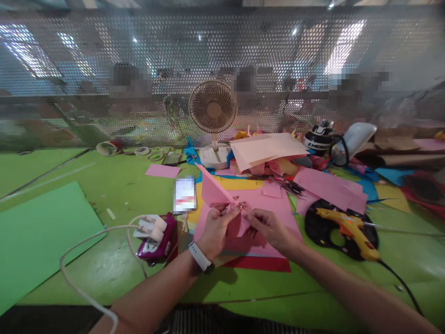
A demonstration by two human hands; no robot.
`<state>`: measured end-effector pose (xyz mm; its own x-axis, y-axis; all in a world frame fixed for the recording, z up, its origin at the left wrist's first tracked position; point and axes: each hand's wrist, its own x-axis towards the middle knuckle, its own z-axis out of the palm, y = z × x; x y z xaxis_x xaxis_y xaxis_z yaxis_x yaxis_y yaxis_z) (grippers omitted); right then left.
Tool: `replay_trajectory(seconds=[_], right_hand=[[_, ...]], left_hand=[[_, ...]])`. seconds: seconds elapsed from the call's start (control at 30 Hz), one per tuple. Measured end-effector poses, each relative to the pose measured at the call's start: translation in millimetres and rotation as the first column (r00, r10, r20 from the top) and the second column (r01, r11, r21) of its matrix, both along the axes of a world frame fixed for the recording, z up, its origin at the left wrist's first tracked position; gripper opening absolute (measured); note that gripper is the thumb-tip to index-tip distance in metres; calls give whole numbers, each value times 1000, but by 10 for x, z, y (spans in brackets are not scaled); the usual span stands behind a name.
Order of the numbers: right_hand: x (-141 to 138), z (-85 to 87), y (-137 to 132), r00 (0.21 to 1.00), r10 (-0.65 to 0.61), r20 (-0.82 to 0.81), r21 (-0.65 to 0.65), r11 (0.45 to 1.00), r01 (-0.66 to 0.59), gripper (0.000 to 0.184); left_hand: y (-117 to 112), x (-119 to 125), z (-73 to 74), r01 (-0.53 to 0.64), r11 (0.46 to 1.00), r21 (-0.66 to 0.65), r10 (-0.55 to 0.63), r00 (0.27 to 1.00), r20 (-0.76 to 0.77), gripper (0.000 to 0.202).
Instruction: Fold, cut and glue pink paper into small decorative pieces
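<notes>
Both my hands hold one folded pink paper piece (216, 189) just above the green table (114, 185). My left hand (217, 228), with a white watch on its wrist, grips the paper's lower edge with closed fingers. My right hand (267, 226) pinches the same piece at its right corner. The paper's pointed end rises up and to the left. Under my hands lie flat pink sheets (274, 204) on a red sheet (264, 263) and a yellow one.
A yellow glue gun (351, 227) rests on a black round mat on the right. A magenta power strip (158, 239) with white plugs and cable sits left. A green sheet (38, 236), a small fan (212, 111), scissors (290, 185), tape rolls and loose coloured paper lie around.
</notes>
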<state>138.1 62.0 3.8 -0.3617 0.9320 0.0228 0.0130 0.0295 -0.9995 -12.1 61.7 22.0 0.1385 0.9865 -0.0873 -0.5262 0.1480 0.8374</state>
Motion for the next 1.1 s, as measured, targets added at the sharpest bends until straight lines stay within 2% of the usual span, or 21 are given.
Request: replay_trajectory(seconds=[0.2, 0.4, 0.57, 0.77, 0.93, 1.1], right_hand=[[-6, -13, 16, 1000, -10, -2, -33, 999, 10, 38], [10, 24, -9, 998, -34, 62, -5, 999, 35, 38], [-2, 38, -24, 997, -36, 67, -71, 997, 41, 38], [26, 48, -18, 996, 40, 79, -136, 990, -29, 41], [53, -4, 27, 987, 59, 151, -77, 996, -48, 40], [47, -32, 37, 989, -20, 146, 1, 1000, 20, 39]], left_hand=[[9, -5, 0, 19, 1000, 1, -19, 1000, -14, 25], [13, 0, -25, -25, 999, -42, 24, 999, -21, 25], [9, -10, -21, 0, 999, -35, -2, 999, -43, 25], [10, -13, 13, 15, 1000, -7, -15, 999, -53, 23], [15, -1, 8, 0, 1000, 8, 1, 996, -85, 27], [42, -1, 12, 32, 999, 4, -32, 995, -94, 27]])
